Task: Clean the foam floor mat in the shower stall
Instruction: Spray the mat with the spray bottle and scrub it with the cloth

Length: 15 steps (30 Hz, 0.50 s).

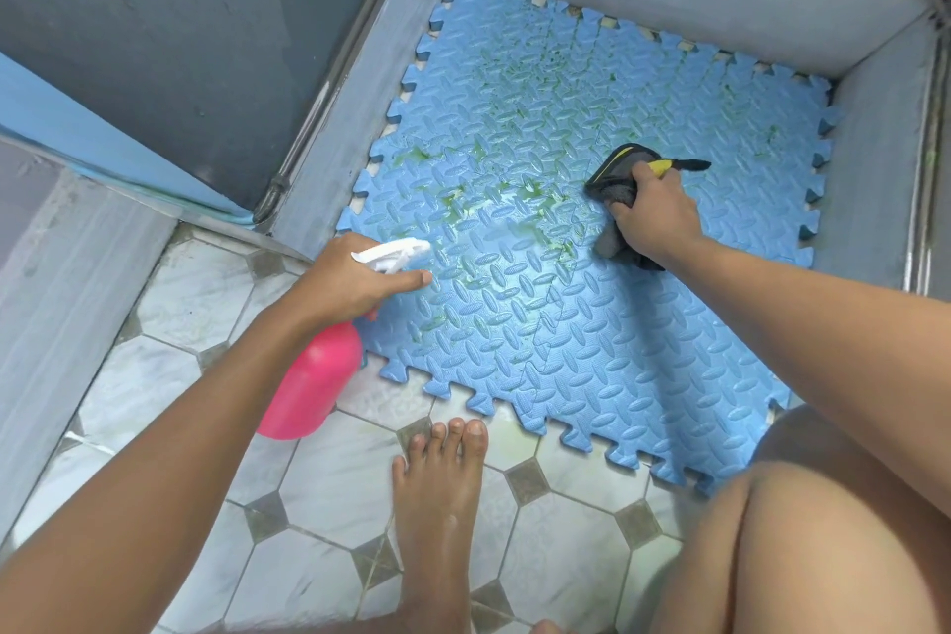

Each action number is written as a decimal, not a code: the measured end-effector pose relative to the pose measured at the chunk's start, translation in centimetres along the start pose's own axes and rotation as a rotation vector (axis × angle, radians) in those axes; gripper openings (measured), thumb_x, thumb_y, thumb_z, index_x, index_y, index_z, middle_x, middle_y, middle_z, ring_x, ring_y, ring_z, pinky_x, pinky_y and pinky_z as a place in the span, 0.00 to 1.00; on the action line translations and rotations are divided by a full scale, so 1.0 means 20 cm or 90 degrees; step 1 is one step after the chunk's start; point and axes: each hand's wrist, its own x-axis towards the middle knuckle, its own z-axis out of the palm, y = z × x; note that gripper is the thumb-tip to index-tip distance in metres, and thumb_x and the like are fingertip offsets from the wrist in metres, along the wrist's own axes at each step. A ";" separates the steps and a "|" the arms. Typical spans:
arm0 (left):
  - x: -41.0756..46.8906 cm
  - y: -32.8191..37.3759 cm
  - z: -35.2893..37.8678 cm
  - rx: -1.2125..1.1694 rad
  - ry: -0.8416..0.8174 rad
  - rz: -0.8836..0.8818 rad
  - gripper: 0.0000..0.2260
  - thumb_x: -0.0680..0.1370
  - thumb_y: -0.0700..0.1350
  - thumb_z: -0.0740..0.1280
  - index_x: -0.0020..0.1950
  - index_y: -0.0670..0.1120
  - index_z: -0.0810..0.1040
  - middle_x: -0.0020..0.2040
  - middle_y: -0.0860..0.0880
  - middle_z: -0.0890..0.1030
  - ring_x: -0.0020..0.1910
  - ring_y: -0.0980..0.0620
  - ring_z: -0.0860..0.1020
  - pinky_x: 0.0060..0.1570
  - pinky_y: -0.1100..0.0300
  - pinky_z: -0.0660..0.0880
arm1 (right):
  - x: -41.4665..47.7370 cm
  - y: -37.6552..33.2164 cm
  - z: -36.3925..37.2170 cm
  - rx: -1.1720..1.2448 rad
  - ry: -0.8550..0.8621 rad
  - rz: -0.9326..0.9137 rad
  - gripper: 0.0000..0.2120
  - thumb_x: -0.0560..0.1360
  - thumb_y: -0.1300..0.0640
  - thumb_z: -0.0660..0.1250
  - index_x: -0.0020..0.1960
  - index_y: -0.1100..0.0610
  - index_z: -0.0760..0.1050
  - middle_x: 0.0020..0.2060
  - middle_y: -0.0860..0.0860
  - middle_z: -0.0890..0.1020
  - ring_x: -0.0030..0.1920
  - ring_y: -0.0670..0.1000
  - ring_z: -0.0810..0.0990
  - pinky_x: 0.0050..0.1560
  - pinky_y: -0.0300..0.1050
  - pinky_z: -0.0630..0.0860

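Left hand (pixel 345 281) gripped pink plastic spray bottle (pixel 314 376), white nozzle aimed at green-stained blue interlocking foam mat (pixel 592 324) on stall floor; right hand (pixel 653 216) clenched dark grey cloth (pixel 615 201) against mat, poised for wiping.

Left hand (pixel 344 281) grips spray bottle (pixel 309 384); right hand (pixel 652 216) presses cloth (pixel 615 188) on mat (pixel 592 350).

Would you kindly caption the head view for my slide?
Left hand aims pink spray bottle at green-stained blue foam mat; right hand grips dark cloth.
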 end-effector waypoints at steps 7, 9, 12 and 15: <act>-0.01 -0.04 -0.09 -0.084 0.223 -0.031 0.18 0.73 0.53 0.79 0.47 0.38 0.83 0.38 0.37 0.85 0.31 0.53 0.81 0.32 0.60 0.78 | -0.31 -0.27 0.15 0.040 -0.050 -0.328 0.19 0.80 0.46 0.63 0.70 0.44 0.68 0.62 0.55 0.69 0.48 0.59 0.79 0.52 0.54 0.77; -0.02 -0.06 -0.11 -0.085 0.199 -0.042 0.13 0.73 0.54 0.79 0.49 0.48 0.83 0.45 0.37 0.87 0.36 0.51 0.84 0.35 0.51 0.83 | -0.50 -0.36 0.24 0.009 -0.143 -0.488 0.20 0.79 0.47 0.64 0.70 0.43 0.68 0.58 0.53 0.70 0.48 0.54 0.76 0.49 0.49 0.76; -0.02 -0.09 -0.09 -0.065 0.138 -0.066 0.13 0.73 0.52 0.80 0.44 0.44 0.81 0.50 0.36 0.86 0.38 0.51 0.84 0.34 0.53 0.84 | -0.76 -0.40 0.38 -0.077 -0.287 -0.720 0.19 0.79 0.49 0.65 0.69 0.45 0.71 0.54 0.54 0.71 0.50 0.55 0.76 0.43 0.49 0.78; -0.02 -0.09 -0.06 -0.048 0.132 -0.080 0.18 0.73 0.50 0.80 0.46 0.35 0.83 0.45 0.35 0.86 0.39 0.50 0.85 0.32 0.52 0.85 | -0.74 -0.39 0.39 -0.083 -0.288 -0.779 0.18 0.78 0.53 0.66 0.68 0.49 0.75 0.55 0.56 0.73 0.49 0.57 0.79 0.38 0.50 0.80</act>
